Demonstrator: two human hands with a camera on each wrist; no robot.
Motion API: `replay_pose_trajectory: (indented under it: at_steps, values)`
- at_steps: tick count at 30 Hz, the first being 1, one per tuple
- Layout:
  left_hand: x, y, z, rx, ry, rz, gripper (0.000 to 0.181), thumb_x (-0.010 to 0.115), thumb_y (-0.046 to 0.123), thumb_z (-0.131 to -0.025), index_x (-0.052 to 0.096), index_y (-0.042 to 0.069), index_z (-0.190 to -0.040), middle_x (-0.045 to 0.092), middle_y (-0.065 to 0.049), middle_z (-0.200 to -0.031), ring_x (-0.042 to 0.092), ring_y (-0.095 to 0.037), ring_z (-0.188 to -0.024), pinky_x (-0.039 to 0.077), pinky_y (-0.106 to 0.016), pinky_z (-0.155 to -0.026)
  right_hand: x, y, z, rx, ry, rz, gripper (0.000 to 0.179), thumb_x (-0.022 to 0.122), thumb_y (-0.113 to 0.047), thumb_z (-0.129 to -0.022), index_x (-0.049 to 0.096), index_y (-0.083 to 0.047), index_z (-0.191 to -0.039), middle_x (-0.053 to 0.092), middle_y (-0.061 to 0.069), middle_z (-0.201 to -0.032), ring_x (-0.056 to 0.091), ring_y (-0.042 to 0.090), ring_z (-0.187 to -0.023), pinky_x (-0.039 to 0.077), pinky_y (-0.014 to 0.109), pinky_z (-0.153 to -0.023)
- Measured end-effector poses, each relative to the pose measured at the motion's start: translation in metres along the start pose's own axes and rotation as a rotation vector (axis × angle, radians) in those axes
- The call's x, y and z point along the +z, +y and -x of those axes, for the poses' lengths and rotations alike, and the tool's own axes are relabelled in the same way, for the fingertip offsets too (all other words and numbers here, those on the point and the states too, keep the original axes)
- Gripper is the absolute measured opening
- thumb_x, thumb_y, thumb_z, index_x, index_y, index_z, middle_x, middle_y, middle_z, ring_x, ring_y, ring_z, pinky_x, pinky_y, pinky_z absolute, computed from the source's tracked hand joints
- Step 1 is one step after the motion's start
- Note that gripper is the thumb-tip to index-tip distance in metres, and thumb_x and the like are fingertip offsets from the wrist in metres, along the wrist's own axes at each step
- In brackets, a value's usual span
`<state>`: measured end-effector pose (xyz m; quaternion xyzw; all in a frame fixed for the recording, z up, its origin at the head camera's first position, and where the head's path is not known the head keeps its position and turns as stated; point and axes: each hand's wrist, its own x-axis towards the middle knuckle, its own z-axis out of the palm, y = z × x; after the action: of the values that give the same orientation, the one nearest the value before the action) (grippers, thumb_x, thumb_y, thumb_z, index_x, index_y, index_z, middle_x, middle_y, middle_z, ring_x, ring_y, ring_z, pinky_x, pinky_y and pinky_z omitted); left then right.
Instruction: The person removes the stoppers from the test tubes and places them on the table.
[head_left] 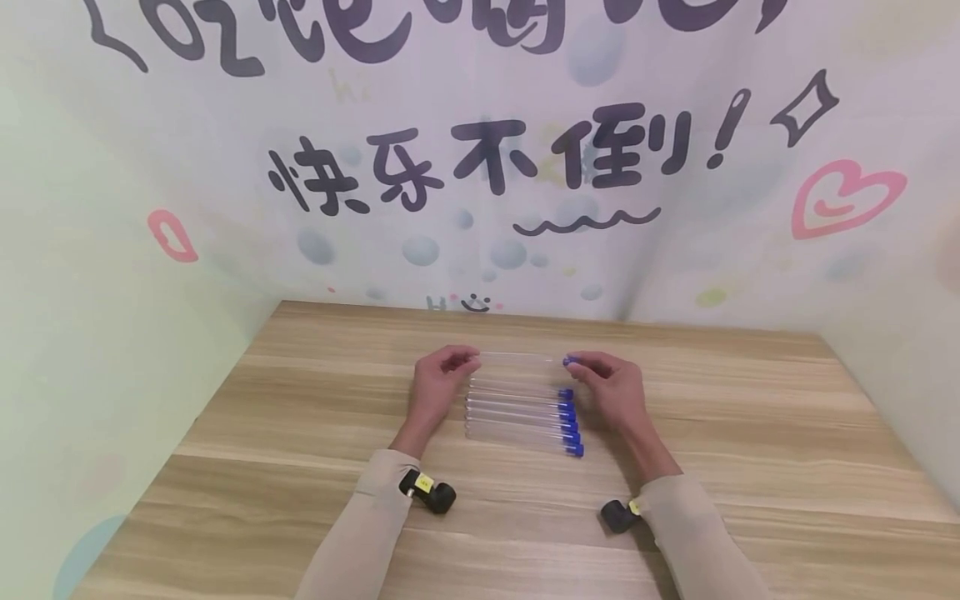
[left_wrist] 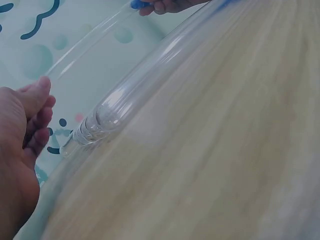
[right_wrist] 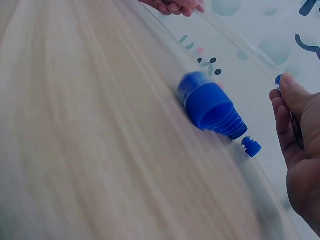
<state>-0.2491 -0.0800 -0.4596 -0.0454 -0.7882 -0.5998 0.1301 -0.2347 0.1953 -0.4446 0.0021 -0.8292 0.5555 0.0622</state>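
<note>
Both hands were on it: a slim, clear test tube [head_left: 517, 356] stretched sideways between them, held up off the wood-grain table [head_left: 300, 467], just beyond a row of matching ones! The left hand [head_left: 439, 385] had the plain end pinched at thumb and fingertips. Over on the right, the right hand [head_left: 618, 393] gripped the blue cap [head_left: 569, 362] between thumb and forefinger, with only a sliver of blue peeking out in the right wrist view.

Nearer the person, six capped tubes [head_left: 517, 411] lay flat on the table, side by side, every blue top to the right, every rounded clear end to the left. Five were packed close together; the sixth, the farthest, sat a little apart, and the right wrist view caught that gap cleanly!

Down the forearms, beige sleeves [head_left: 352, 542], each with a small black wrist camera [head_left: 444, 498] at the cuff. And behind it all, a pale backdrop [head_left: 420, 92] with bold dark Chinese characters, a pink heart [head_left: 799, 204] over on the right, and a little smiling face [head_left: 476, 309] low down, just above the table's far edge.
</note>
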Motion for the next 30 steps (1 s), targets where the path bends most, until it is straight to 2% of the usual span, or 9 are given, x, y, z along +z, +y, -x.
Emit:
replay_pose_trajectory:
  at_steps: [7,15,19,24,30]
  values:
    - [-0.001,0.0027,0.0025,0.023,-0.016,0.007,0.014,0.075,0.023,-0.082,0.073,0.025,-0.096,0.07,0.006,-0.09,0.062,-0.012,-0.084,0.05,-0.022,-0.068,-0.0038,-0.0013,-0.0008,0.019,0.007,0.002,0.037,0.073,-0.044,-0.08,0.072,-0.018,-0.107,0.072,0.002,-0.103,0.066,0.015,-0.089,0.05,0.021,-0.071]
    - [-0.001,0.0033,0.0017,0.0,-0.018,-0.006,0.014,0.074,0.022,-0.082,0.072,0.026,-0.096,0.07,0.008,-0.091,0.062,-0.012,-0.084,0.051,-0.023,-0.068,-0.0078,0.0015,-0.0036,-0.029,-0.066,0.017,0.032,0.072,-0.038,-0.083,0.071,-0.016,-0.107,0.072,0.004,-0.104,0.066,0.012,-0.093,0.052,0.02,-0.078]
    - [-0.0011,0.0022,0.0005,0.008,-0.015,-0.01,0.014,0.075,0.022,-0.082,0.072,0.023,-0.096,0.072,0.005,-0.092,0.063,-0.012,-0.083,0.052,-0.024,-0.069,-0.009,0.0019,-0.0053,-0.037,-0.086,0.029,0.032,0.072,-0.037,-0.083,0.071,-0.015,-0.107,0.072,0.004,-0.106,0.066,0.01,-0.095,0.052,0.019,-0.08]
    - [-0.0012,0.0015,0.0001,0.014,-0.004,-0.027,0.016,0.074,0.025,-0.081,0.073,0.021,-0.096,0.072,0.003,-0.092,0.064,-0.011,-0.083,0.052,-0.024,-0.071,-0.0082,-0.0025,-0.0051,-0.03,-0.067,0.049,0.033,0.072,-0.039,-0.083,0.072,-0.016,-0.106,0.072,0.003,-0.106,0.066,0.011,-0.096,0.052,0.018,-0.078]
    - [-0.001,0.0025,0.0003,0.018,0.029,-0.044,0.013,0.075,0.019,-0.081,0.074,0.019,-0.095,0.072,0.003,-0.09,0.063,-0.011,-0.081,0.051,-0.024,-0.069,-0.0062,-0.0069,-0.0039,-0.036,-0.044,0.065,0.032,0.072,-0.039,-0.083,0.073,-0.016,-0.106,0.073,0.004,-0.104,0.067,0.011,-0.093,0.052,0.017,-0.076]
